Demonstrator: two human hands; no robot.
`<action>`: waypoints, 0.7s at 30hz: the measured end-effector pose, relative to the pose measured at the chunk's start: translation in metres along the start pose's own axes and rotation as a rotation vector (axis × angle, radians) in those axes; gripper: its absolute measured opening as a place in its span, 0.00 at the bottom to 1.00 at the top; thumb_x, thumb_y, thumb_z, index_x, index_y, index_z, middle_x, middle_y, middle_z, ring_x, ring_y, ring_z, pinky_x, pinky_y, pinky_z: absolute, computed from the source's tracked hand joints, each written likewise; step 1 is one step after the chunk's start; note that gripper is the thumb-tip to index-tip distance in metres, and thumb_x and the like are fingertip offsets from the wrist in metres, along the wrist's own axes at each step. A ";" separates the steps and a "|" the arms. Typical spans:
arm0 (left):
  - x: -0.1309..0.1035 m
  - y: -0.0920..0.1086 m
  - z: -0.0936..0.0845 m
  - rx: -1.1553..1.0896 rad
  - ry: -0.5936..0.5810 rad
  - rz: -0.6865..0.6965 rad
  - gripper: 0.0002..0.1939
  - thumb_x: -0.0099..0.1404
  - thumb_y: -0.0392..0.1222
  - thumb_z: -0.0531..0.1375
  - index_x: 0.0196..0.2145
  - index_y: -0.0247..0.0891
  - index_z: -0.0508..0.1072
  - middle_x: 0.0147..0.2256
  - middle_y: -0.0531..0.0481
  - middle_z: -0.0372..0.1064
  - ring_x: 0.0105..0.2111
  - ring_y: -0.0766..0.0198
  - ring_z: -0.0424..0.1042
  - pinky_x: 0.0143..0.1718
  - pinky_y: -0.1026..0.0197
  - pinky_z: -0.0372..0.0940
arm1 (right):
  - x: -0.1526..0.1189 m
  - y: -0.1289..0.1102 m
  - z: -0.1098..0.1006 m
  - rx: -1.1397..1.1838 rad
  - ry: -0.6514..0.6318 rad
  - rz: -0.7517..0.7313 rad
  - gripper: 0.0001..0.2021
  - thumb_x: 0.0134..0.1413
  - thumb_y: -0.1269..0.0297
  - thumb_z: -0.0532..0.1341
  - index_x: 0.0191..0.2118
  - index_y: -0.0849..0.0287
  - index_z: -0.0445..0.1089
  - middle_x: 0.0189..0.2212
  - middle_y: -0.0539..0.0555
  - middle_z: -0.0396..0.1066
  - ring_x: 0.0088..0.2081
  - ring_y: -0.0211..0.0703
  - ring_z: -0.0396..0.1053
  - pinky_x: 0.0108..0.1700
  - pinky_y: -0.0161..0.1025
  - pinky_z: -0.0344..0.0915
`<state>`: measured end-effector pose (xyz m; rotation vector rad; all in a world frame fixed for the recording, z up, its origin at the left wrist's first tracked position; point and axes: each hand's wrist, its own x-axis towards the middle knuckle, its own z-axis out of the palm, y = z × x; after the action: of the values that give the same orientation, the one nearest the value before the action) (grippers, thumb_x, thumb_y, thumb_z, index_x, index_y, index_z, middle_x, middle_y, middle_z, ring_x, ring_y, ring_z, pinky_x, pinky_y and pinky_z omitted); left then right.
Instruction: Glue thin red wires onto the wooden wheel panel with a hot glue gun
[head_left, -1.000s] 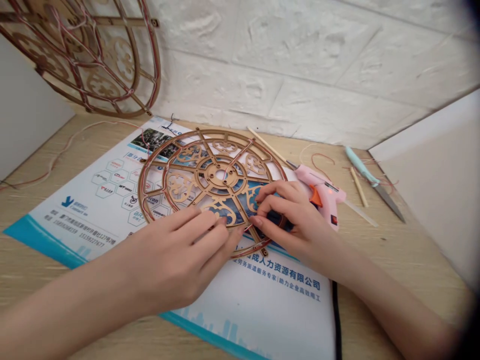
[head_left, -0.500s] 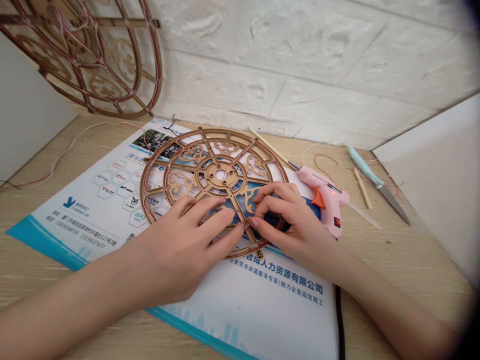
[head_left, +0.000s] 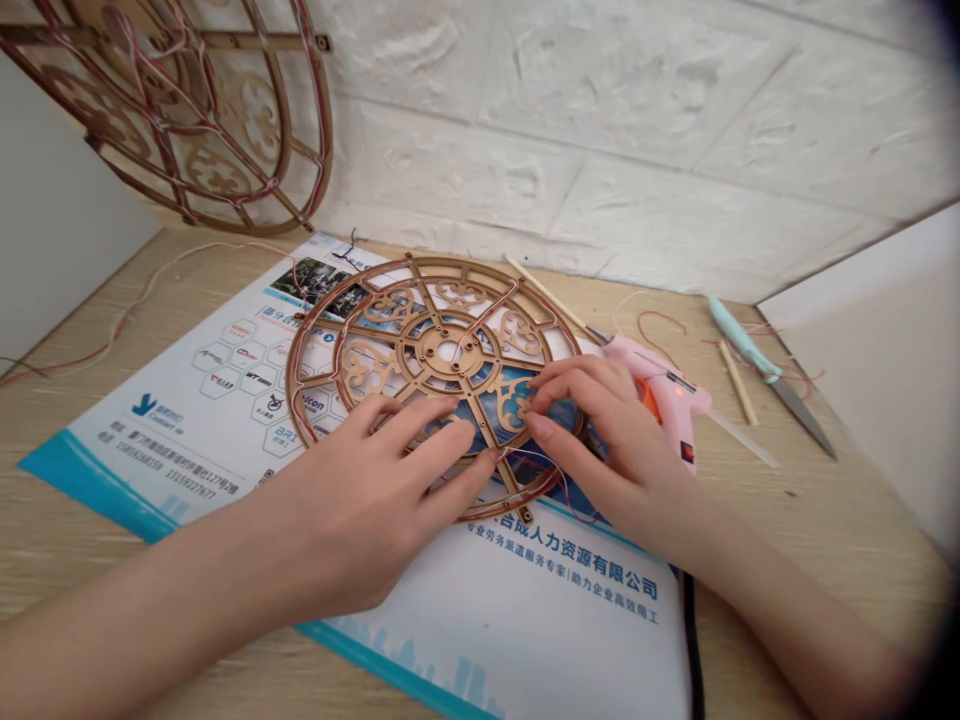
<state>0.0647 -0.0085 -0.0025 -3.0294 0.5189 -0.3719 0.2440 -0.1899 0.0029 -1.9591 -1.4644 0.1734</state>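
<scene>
A round gold openwork frame [head_left: 471,390] with scroll cut-outs lies on a printed sheet. Red and white wires run along its rings and spokes. My left hand [head_left: 375,500] lies over the near-left rim with bent fingers and steadies the frame; its thumb is hidden beneath. One fingertip presses on a near spoke, where a thin loose wire [head_left: 559,470] comes out and curves to the right. Over the frame's right side hovers my right hand [head_left: 607,440], curled, with thumb and forefinger apart and nothing visible between them.
A pink glue gun [head_left: 671,390] lies just past my right hand, with a glue stick in its back end. Farther right are a knife [head_left: 772,375] and a cream stick [head_left: 739,383]. A second wired frame [head_left: 187,110] leans at the back left. The printed sheet [head_left: 225,440] covers the table.
My right hand has drawn back to the right from the near spoke, and its thumb and forefinger have parted. The loose wire now shows there. My left hand keeps its place.
</scene>
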 end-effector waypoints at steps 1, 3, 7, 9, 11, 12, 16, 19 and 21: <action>0.000 0.000 0.000 0.004 0.000 0.001 0.22 0.74 0.35 0.51 0.63 0.36 0.67 0.56 0.41 0.70 0.58 0.42 0.66 0.49 0.42 0.65 | 0.000 -0.001 -0.003 -0.069 0.006 -0.021 0.05 0.71 0.66 0.58 0.40 0.57 0.67 0.44 0.56 0.71 0.49 0.50 0.65 0.55 0.51 0.57; 0.000 0.000 0.001 0.012 -0.007 -0.001 0.23 0.74 0.35 0.51 0.64 0.36 0.67 0.56 0.41 0.70 0.58 0.41 0.65 0.49 0.41 0.65 | -0.001 -0.003 -0.010 -0.179 -0.015 -0.046 0.03 0.70 0.66 0.58 0.42 0.57 0.69 0.44 0.57 0.71 0.50 0.53 0.64 0.54 0.53 0.56; 0.000 -0.001 0.001 0.009 -0.017 -0.002 0.23 0.74 0.35 0.52 0.64 0.36 0.67 0.56 0.40 0.71 0.59 0.41 0.65 0.49 0.42 0.65 | -0.005 -0.010 -0.019 -0.209 -0.133 -0.039 0.04 0.70 0.65 0.59 0.41 0.57 0.70 0.40 0.56 0.70 0.43 0.51 0.64 0.49 0.53 0.59; 0.000 -0.001 0.001 0.007 -0.018 -0.005 0.23 0.74 0.36 0.52 0.64 0.36 0.67 0.55 0.40 0.71 0.58 0.42 0.66 0.49 0.41 0.65 | -0.008 -0.014 -0.017 -0.221 -0.157 -0.046 0.06 0.70 0.65 0.60 0.39 0.58 0.70 0.39 0.55 0.69 0.42 0.51 0.64 0.48 0.53 0.59; -0.001 0.000 0.001 0.008 -0.022 -0.008 0.22 0.74 0.36 0.53 0.63 0.37 0.68 0.55 0.41 0.71 0.57 0.42 0.67 0.50 0.41 0.65 | -0.010 -0.016 -0.012 -0.229 -0.190 -0.048 0.06 0.71 0.66 0.60 0.39 0.58 0.70 0.39 0.55 0.70 0.42 0.51 0.65 0.48 0.52 0.60; -0.001 0.000 0.001 0.010 -0.019 -0.010 0.22 0.73 0.36 0.53 0.63 0.37 0.68 0.55 0.41 0.71 0.56 0.42 0.67 0.50 0.40 0.65 | -0.011 -0.017 -0.009 -0.231 -0.207 -0.046 0.06 0.71 0.66 0.59 0.39 0.58 0.71 0.39 0.56 0.71 0.42 0.51 0.65 0.47 0.52 0.61; -0.001 0.001 0.002 0.015 -0.012 -0.003 0.23 0.73 0.35 0.53 0.63 0.36 0.68 0.55 0.40 0.71 0.56 0.42 0.68 0.48 0.42 0.66 | -0.008 -0.011 -0.009 -0.280 -0.148 -0.059 0.08 0.71 0.65 0.58 0.38 0.58 0.72 0.44 0.60 0.72 0.47 0.56 0.65 0.52 0.59 0.60; -0.001 0.000 0.004 0.021 0.011 0.001 0.22 0.73 0.35 0.53 0.62 0.36 0.69 0.54 0.40 0.72 0.55 0.42 0.68 0.48 0.42 0.66 | -0.005 0.000 -0.016 -0.277 -0.116 -0.068 0.10 0.70 0.65 0.57 0.51 0.57 0.71 0.60 0.63 0.67 0.60 0.62 0.62 0.61 0.69 0.55; -0.001 0.000 0.004 0.020 0.026 0.001 0.22 0.73 0.35 0.53 0.62 0.36 0.70 0.54 0.40 0.72 0.55 0.42 0.69 0.47 0.43 0.66 | -0.005 0.007 -0.019 -0.275 -0.149 -0.028 0.15 0.72 0.62 0.55 0.59 0.53 0.69 0.67 0.63 0.61 0.68 0.63 0.56 0.65 0.74 0.51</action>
<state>0.0650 -0.0084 -0.0069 -3.0089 0.5151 -0.4148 0.2571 -0.2032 0.0121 -2.1813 -1.6851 0.1118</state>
